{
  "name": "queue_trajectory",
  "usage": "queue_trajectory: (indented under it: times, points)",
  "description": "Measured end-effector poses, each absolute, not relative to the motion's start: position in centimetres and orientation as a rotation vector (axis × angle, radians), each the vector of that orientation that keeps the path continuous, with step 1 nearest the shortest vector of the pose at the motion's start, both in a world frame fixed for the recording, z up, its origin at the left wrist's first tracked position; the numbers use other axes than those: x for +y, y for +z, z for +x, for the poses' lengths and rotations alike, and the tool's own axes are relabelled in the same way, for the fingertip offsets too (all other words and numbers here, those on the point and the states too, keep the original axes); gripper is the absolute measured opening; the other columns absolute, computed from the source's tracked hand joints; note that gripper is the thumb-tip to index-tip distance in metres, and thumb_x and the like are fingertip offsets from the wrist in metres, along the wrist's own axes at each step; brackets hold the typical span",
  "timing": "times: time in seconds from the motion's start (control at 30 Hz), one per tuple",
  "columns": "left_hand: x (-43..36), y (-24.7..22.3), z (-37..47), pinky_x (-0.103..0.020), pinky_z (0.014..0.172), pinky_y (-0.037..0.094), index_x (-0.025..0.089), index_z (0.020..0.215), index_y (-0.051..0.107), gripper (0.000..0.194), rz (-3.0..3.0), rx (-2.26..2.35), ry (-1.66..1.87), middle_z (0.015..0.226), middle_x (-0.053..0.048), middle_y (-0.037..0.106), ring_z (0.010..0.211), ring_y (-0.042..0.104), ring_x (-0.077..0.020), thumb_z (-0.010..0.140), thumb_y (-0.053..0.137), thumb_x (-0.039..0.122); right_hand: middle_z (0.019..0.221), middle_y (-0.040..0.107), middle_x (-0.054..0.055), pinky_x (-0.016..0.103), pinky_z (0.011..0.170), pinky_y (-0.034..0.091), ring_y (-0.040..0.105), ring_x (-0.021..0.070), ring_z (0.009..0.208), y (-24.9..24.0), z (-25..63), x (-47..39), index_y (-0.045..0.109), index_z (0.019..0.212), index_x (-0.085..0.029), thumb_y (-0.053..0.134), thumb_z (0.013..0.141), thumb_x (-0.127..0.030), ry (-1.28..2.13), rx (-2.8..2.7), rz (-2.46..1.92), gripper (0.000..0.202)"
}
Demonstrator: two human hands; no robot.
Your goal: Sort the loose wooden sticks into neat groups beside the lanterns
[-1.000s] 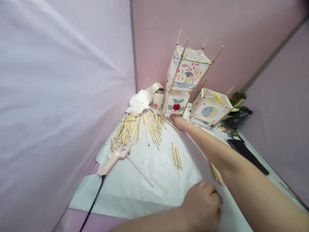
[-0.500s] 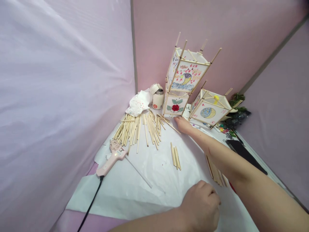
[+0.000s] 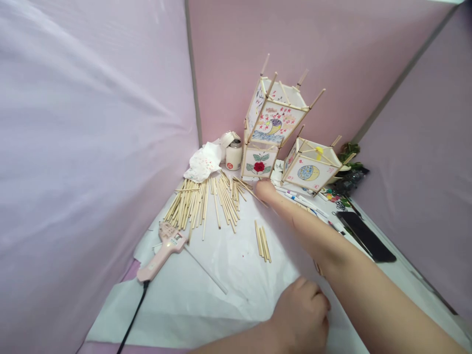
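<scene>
Head view, the only one. Camera has swung a bit to the right over the last second, so the whole scene slides left in frame; that part isn't objects moving.

Real change: right hand [image 3: 264, 189] is eased slightly back toward the right front corner of the tall lantern [image 3: 271, 128], still low, just in front of its base. Fingers hidden; can't tell whether they're apart, together or clamped, or touching the lantern. Nothing visibly lifted. A loose stick [image 3: 250, 191] lies just beside that hand.

Right forearm has shifted too: more of the marker pens [image 3: 304, 201] and phone [image 3: 367, 236] now show, while only a sliver of the right-side stick bunch [image 3: 317, 268] does.

Left hand [image 3: 302, 309]: unchanged, fingers curled in, near the front of the white sheet [image 3: 206, 314] on the bench [image 3: 413, 290]. Can't see whether it holds anything.

Main stick pile [image 3: 191, 204], short stick group [image 3: 261, 241] and glue gun [image 3: 165, 248]: same layout, so stock looks undisturbed. Tall lantern stands behind them, beside the small lantern [image 3: 312, 169].
</scene>
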State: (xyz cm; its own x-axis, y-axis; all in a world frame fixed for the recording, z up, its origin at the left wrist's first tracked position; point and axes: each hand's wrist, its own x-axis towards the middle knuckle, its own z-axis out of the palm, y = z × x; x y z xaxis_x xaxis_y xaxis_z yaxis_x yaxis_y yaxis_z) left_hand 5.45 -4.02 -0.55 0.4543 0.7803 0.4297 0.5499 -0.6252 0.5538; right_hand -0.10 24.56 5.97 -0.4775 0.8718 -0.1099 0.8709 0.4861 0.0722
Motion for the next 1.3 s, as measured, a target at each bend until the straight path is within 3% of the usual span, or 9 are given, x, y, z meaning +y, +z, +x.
queue_trajectory:
  times: [0.1,0.17,0.33,0.5,0.77,0.93,1.1,1.2,1.3]
  points:
    - [-4.2,0.1,5.2,-0.030,0.069,0.047,0.013,0.081,0.060,0.016,2.339,1.137,1.003,0.083,-0.008,0.058,0.079,0.051,-0.0199,0.068,0.053,0.006,0.110,0.062,0.026,0.036,0.090,0.041,0.055,0.0308,0.110,6.0,2.0,22.9,0.066,0.102,0.000,0.045,0.089,-0.011,0.045,2.628,1.613,0.027]
    - [-4.3,0.3,5.1,-0.029,0.069,0.047,0.012,0.083,0.060,0.021,2.314,1.118,1.063,0.083,-0.008,0.058,0.080,0.051,-0.0193,0.067,0.052,0.003,0.106,0.065,0.024,0.033,0.087,0.041,0.058,0.0294,0.105,6.1,4.0,21.2,0.067,0.101,-0.003,0.043,0.086,-0.007,0.043,2.676,1.625,0.029]
    - [-4.4,0.2,5.1,-0.030,0.071,0.048,0.012,0.082,0.061,0.022,2.298,1.095,1.115,0.083,-0.008,0.059,0.080,0.051,-0.0191,0.064,0.051,0.001,0.102,0.070,0.010,0.026,0.080,0.041,0.062,0.0223,0.096,6.7,9.2,16.7,0.069,0.102,-0.016,0.049,0.085,-0.016,-0.076,2.837,1.547,0.026]
    - [-4.5,0.3,5.2,-0.030,0.072,0.048,0.011,0.085,0.063,0.026,2.272,1.113,1.106,0.083,-0.007,0.059,0.082,0.052,-0.0194,0.066,0.050,0.000,0.084,0.072,0.004,0.022,0.067,0.041,0.063,0.0161,0.076,7.4,12.0,15.2,0.070,0.084,-0.017,0.056,0.079,-0.018,-0.633,2.899,1.516,0.015]
    - [-4.6,0.6,5.2,-0.030,0.074,0.048,0.011,0.086,0.063,0.024,2.283,1.125,1.067,0.084,-0.008,0.059,0.083,0.052,-0.0194,0.070,0.049,0.001,0.082,0.070,0.005,0.023,0.064,0.038,0.061,0.0173,0.076,5.7,10.7,15.4,0.066,0.094,-0.016,0.061,0.080,-0.026,-0.630,2.836,1.784,0.018]
    - [-4.6,0.5,5.1,-0.030,0.074,0.048,0.012,0.085,0.063,0.023,2.292,1.131,1.041,0.084,-0.007,0.059,0.083,0.052,-0.0196,0.070,0.049,0.001,0.079,0.070,0.005,0.022,0.064,0.038,0.061,0.0167,0.077,4.9,9.9,15.4,0.065,0.095,-0.015,0.061,0.075,-0.014,-0.710,2.784,1.816,0.021]
    - [-4.5,0.4,5.1,-0.030,0.075,0.048,0.012,0.085,0.063,0.023,2.282,1.123,1.035,0.085,-0.008,0.059,0.084,0.052,-0.0197,0.070,0.049,0.002,0.065,0.066,0.001,0.020,0.052,0.039,0.058,0.0123,0.057,5.4,10.4,15.2,0.063,0.097,-0.014,0.059,0.079,-0.019,-1.007,2.654,1.832,0.020]
    - [-4.5,0.3,5.2,-0.030,0.075,0.048,0.013,0.085,0.062,0.022,2.280,1.127,1.022,0.084,-0.007,0.059,0.083,0.051,-0.0198,0.070,0.049,0.002,0.061,0.063,0.000,0.019,0.046,0.038,0.052,0.0099,0.048,5.9,10.4,14.4,0.062,0.097,-0.014,0.057,0.079,-0.018,-1.333,2.558,1.813,0.019]
    - [-4.5,0.3,5.2,-0.030,0.076,0.047,0.013,0.086,0.062,0.022,2.287,1.137,0.989,0.086,-0.007,0.058,0.085,0.051,-0.0201,0.071,0.050,0.004,0.060,0.062,-0.002,0.019,0.044,0.038,0.050,0.0092,0.044,6.1,10.5,13.2,0.059,0.098,-0.014,0.057,0.076,-0.014,-1.438,2.504,1.756,0.022]
